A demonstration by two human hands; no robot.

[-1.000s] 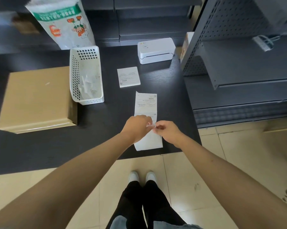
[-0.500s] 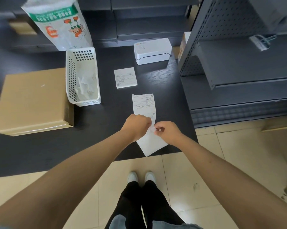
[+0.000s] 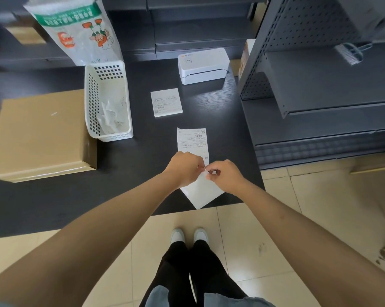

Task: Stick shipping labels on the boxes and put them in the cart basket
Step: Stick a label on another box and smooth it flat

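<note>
A long white shipping label strip (image 3: 192, 140) lies on the black table (image 3: 131, 169), its printed half pointing away from me and its blank lower half (image 3: 202, 191) angled to the right over the table edge. My left hand (image 3: 184, 168) and my right hand (image 3: 225, 176) meet at the strip's middle, each pinching the paper with fingertips. A flat brown cardboard box (image 3: 40, 134) lies at the left of the table. A small stack of printed labels (image 3: 166, 102) sits farther back.
A white perforated basket (image 3: 108, 100) holding crumpled paper stands beside the box. A white label printer (image 3: 203, 65) sits at the back, a printed plastic bag (image 3: 76, 29) to its left. Grey metal shelving (image 3: 320, 85) borders the table's right side. Tiled floor lies below.
The strip's blank lower half has swung to the right, now bent at an angle to the printed half. Both hands stay pinched at the fold.
</note>
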